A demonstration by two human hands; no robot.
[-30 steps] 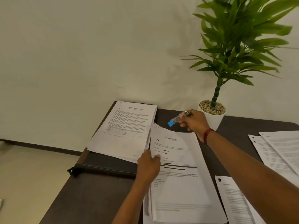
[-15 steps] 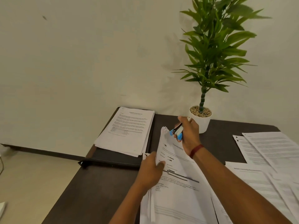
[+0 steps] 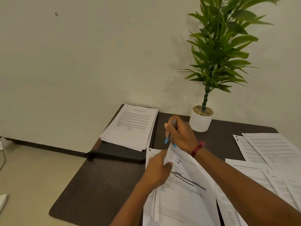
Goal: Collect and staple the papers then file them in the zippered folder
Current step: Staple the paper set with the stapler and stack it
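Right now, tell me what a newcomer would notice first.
At centre, the right hand grips a stapler at the top corner of a paper bundle that the left hand pinches. Behind stands a green plant in a white pot; at left, a paper stack lies on the black folder.

Blue-tipped stapler [image 3: 170,135], white papers [image 3: 185,190] with black print, black folder [image 3: 117,154], dark brown table [image 3: 97,190], green plant [image 3: 221,46].

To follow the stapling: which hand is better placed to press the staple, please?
Right: the right hand grips the stapler at a corner of the paper sheaf; the left hand pinches its edge.
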